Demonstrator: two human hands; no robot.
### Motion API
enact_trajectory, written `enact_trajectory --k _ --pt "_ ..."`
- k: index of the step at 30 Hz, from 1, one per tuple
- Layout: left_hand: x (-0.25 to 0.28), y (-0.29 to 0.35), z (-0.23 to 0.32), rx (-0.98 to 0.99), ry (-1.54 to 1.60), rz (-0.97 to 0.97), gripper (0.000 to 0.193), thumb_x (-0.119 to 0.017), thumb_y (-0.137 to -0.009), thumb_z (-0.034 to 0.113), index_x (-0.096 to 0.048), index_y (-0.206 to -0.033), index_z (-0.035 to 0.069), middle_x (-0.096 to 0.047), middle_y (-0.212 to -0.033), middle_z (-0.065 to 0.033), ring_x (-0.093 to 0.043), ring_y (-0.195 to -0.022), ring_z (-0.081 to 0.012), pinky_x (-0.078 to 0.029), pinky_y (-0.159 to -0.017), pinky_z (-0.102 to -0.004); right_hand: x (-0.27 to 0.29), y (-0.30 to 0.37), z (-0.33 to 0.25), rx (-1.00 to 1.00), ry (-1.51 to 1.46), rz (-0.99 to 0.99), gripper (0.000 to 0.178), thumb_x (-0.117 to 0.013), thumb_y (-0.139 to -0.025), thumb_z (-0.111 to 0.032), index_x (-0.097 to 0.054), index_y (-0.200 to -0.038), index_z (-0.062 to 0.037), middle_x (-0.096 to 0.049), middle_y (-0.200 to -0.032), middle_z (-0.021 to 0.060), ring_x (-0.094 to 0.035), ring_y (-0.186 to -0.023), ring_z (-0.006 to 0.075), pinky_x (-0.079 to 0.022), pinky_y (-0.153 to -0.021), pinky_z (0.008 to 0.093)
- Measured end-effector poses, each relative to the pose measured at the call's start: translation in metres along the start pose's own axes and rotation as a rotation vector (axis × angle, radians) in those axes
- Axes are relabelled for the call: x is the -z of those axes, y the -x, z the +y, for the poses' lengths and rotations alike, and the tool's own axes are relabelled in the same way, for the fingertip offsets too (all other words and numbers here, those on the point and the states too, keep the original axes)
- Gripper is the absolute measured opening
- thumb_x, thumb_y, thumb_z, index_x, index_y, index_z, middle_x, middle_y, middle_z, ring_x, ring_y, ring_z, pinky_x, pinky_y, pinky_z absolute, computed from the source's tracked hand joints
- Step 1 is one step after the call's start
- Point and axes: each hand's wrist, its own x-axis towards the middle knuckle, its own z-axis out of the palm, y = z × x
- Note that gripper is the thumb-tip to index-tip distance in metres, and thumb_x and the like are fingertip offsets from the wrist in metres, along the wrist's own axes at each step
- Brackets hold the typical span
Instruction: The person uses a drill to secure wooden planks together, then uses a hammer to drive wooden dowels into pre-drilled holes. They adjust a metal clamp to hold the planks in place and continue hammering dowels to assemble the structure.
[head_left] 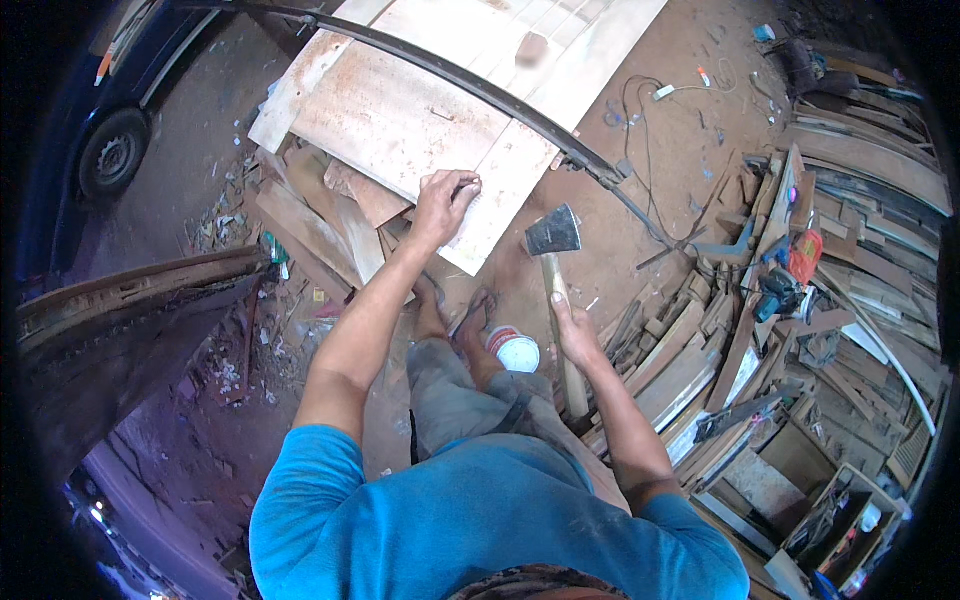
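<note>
We see two bare hands at work over a wide, pale, flat wooden panel (380, 105), which lies in front of the person, with reddish-brown stains on its surface; the left hand (440, 212) is at the near edge of this panel, its back turned upward; its fingers are curled inward, with the thumb close to the fingertips; whether they pinch some small object between them, we cannot tell.

The right hand (574, 330) is closed around the pale, straight wooden handle of a heavy hammer (553, 232) with a dark, block-shaped head; the hammer is to the right of the panel's near corner, apart from it, with its head pointing away from the body and the lower end of the handle coming out below the hand.

Across the panel goes a long, dark, narrow metal bar (440, 68); beyond it, on the pale wood, we find a small brown block (532, 48); under the panel's near left side, loose brown boards (365, 195) are lying.

Near the feet stands a small white and red bucket (516, 351); at the right we notice a large pile of wood strips (670, 365); at the upper left is a dark blue vehicle (58, 150) with a black wheel (113, 153).
</note>
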Motion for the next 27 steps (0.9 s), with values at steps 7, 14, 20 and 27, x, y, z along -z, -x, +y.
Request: enact_trajectory --k 7,14,20,27 --pt "-0.005 0.004 -0.006 -0.146 -0.040 0.029 0.021 -0.072 -0.091 0.017 -0.071 -0.110 0.008 -0.072 -0.101 -0.0104 -0.064 -0.100 -0.0281 -0.043 -0.095 -0.0399 0.001 0.007 -0.013 0.004 0.035 -0.045 0.068 -0.046 -0.101 -0.066 -0.057 -0.077 -0.0031 -0.054 -0.060 0.0053 -0.058 -0.046 0.0182 -0.047 -0.044 0.0349" --pt "-0.013 0.009 -0.013 -0.172 -0.080 0.067 0.039 -0.071 -0.092 0.015 -0.059 -0.128 0.006 -0.072 -0.104 -0.0110 -0.063 -0.104 -0.0312 -0.042 -0.097 -0.0433 -0.012 0.017 -0.068 0.326 0.028 -0.048 0.063 -0.044 -0.104 -0.061 -0.058 -0.085 -0.0019 -0.055 -0.061 0.0052 -0.058 -0.049 0.0159 -0.046 -0.047 0.0317" --pt "-0.010 0.010 -0.010 -0.154 -0.106 0.037 0.049 -0.070 -0.091 0.012 -0.052 -0.136 0.004 -0.071 -0.106 -0.0114 -0.061 -0.106 -0.0331 -0.041 -0.098 -0.0452 -0.030 -0.003 -0.079 0.684 0.243 0.134 0.057 -0.045 -0.106 -0.054 -0.059 -0.093 -0.0007 -0.056 -0.064 0.0042 -0.058 -0.052 0.0138 -0.046 -0.049 0.0319" --pt "-0.010 0.009 -0.015 -0.126 -0.058 0.019 0.061 -0.069 -0.091 0.009 -0.045 -0.147 0.005 -0.073 -0.107 -0.0104 -0.061 -0.107 -0.0308 -0.040 -0.101 -0.0448 -0.032 -0.044 -0.063 0.328 0.147 -0.020 0.053 -0.052 -0.104 -0.051 -0.060 -0.095 -0.0002 -0.055 -0.065 0.0034 -0.059 -0.060 0.0133 -0.049 -0.055 0.0313"
